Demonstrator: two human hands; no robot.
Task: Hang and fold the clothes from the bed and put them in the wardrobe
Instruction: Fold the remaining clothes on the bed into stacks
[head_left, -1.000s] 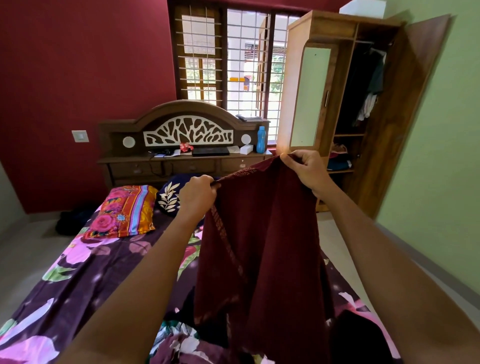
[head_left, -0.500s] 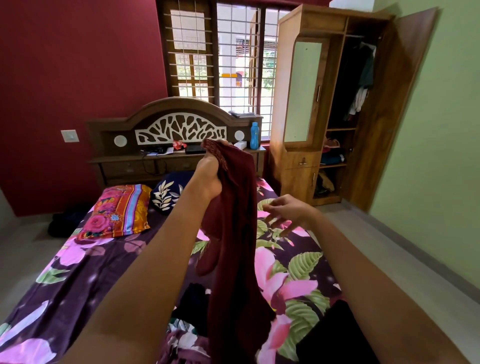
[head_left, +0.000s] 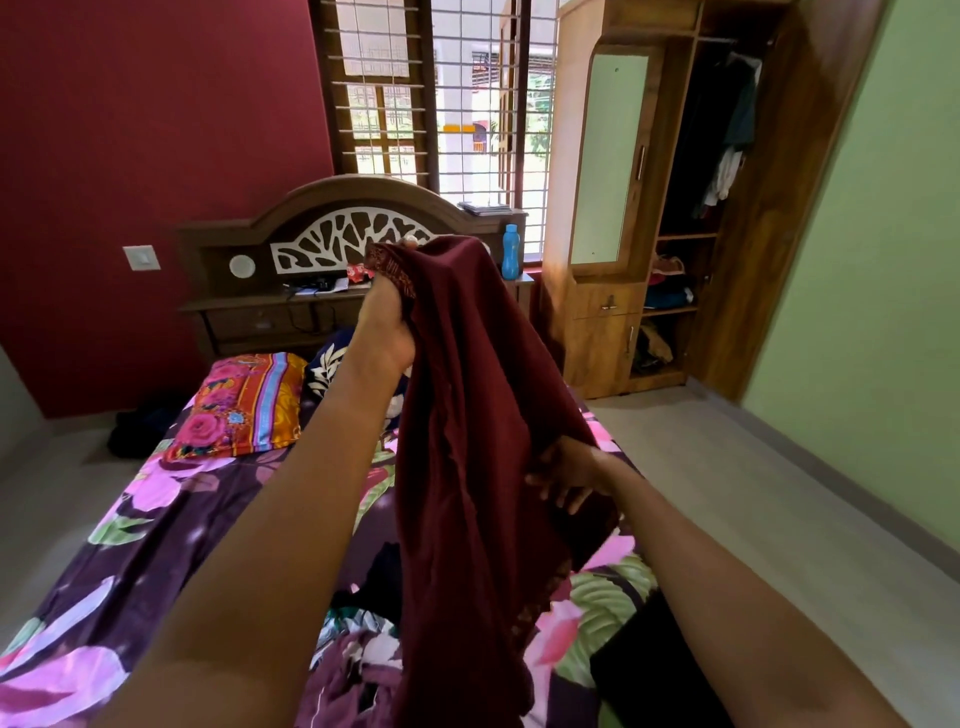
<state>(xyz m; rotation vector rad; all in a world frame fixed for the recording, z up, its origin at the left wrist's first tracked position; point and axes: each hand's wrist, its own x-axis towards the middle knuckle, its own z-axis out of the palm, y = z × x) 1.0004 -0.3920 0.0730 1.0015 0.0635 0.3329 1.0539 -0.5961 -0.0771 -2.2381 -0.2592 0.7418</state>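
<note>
A dark maroon garment (head_left: 467, 441) hangs over the bed (head_left: 171, 525), held up by its top edge. My left hand (head_left: 387, 332) grips that gathered edge, raised in front of the headboard. My right hand (head_left: 569, 475) is lower, at the garment's right side, its fingers spread and touching the cloth; whether it pinches the cloth I cannot tell. More clothes (head_left: 358, 670) lie heaped on the flowered sheet near the bottom of the view. The wooden wardrobe (head_left: 608, 332) stands at the back right with its door (head_left: 769, 208) open, dark clothes hanging inside.
Two pillows (head_left: 244, 405) lie at the head of the bed. The headboard shelf (head_left: 291, 301) carries a blue bottle (head_left: 510, 252) and small items. A barred window is behind. Bare floor (head_left: 753, 493) runs between bed and green wall. A dark bundle (head_left: 140, 431) lies on the left floor.
My right hand let go of the garment's top corner, dropped, and now reaches the cloth lower on its right side. The left hand gathered the top edge and rose.
</note>
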